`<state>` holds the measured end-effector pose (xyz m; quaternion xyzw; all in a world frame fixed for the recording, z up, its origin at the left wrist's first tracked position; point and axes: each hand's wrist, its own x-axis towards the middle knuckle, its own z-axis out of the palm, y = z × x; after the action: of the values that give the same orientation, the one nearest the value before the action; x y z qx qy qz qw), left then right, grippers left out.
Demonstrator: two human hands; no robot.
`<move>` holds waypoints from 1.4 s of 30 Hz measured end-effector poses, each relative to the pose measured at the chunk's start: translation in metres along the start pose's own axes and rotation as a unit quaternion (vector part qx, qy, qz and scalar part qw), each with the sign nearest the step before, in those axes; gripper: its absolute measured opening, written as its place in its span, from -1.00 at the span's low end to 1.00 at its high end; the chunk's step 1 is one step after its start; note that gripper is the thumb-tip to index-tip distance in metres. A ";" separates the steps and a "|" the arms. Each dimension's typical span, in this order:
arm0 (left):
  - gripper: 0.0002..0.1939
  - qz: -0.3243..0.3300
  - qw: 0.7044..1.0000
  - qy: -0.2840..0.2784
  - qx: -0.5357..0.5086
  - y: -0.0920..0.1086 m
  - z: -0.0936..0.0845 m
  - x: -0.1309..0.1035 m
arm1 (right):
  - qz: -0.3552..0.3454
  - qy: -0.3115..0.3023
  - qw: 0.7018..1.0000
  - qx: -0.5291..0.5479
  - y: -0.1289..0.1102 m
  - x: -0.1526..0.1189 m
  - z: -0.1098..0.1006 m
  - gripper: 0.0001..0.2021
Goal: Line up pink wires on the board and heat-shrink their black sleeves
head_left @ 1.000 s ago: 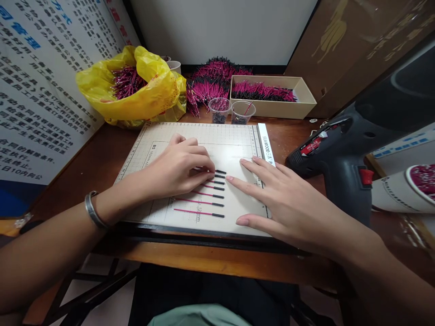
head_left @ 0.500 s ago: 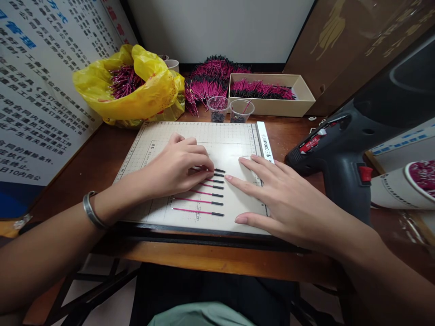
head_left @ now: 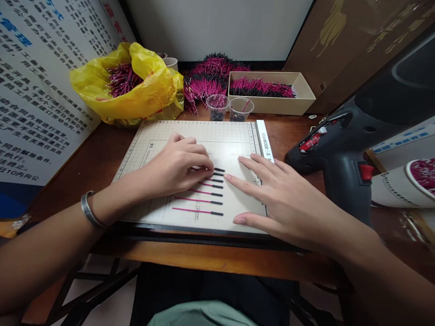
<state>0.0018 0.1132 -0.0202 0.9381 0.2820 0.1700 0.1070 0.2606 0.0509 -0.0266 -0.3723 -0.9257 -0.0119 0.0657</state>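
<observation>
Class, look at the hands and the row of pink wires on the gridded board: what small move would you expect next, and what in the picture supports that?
Probably the right hand nudges the black tips level. The pink wires lie in a parallel row on the gridded board; the left hand presses down the upper ones, and the right hand lies flat, fingertips beside the black ends, holding nothing.

left hand [head_left: 176,165] pressing pink wires [head_left: 199,199], right hand [head_left: 282,199] flat on cutting board [head_left: 234,140]
</observation>
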 end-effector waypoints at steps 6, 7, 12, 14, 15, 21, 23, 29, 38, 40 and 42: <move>-0.78 0.007 1.000 0.011 0.002 0.000 0.000 -0.001 | 0.001 0.003 1.000 0.004 0.000 0.000 -0.001 -0.29; -0.78 0.008 1.000 0.009 0.003 0.000 0.000 -0.001 | 0.002 0.003 1.000 0.006 0.000 -0.001 -0.001 -0.29; -0.78 0.005 1.000 0.000 0.000 0.002 -0.001 -0.001 | 0.011 0.002 1.000 0.017 0.001 -0.001 -0.001 -0.30; -0.78 0.004 1.000 -0.001 0.000 0.002 -0.002 -0.001 | 0.014 0.002 1.000 0.020 0.001 0.000 -0.001 -0.30; -0.78 0.003 1.000 -0.001 0.000 0.002 -0.002 -0.001 | 0.015 0.002 1.000 0.021 0.001 0.000 -0.001 -0.30; -0.76 -0.005 1.000 -0.002 -0.001 0.002 -0.002 -0.001 | 0.020 0.004 0.999 0.024 0.000 0.001 -0.002 -0.32; -0.76 -0.008 1.000 -0.004 -0.003 0.003 -0.002 -0.001 | 0.021 0.005 0.999 0.023 -0.001 0.001 -0.002 -0.33; -0.77 -0.044 0.999 0.006 -0.009 0.003 -0.004 0.002 | 0.020 0.007 1.000 0.022 -0.001 0.002 -0.003 -0.35; -0.71 -0.086 0.995 -0.022 -0.044 -0.005 -0.004 0.013 | 0.036 0.013 0.999 0.037 -0.002 0.006 -0.004 -0.37; -0.72 -0.087 0.995 -0.031 -0.048 -0.005 -0.003 0.014 | 0.041 0.010 0.998 0.037 -0.002 0.007 -0.004 -0.37; -0.71 -0.088 0.994 -0.036 -0.047 -0.006 -0.003 0.013 | 0.043 0.007 0.998 0.037 -0.002 0.007 -0.003 -0.37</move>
<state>0.0084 0.1255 -0.0157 0.9091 0.3516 0.1386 0.1754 0.2546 0.0539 -0.0225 -0.4090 -0.9082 0.0223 0.0861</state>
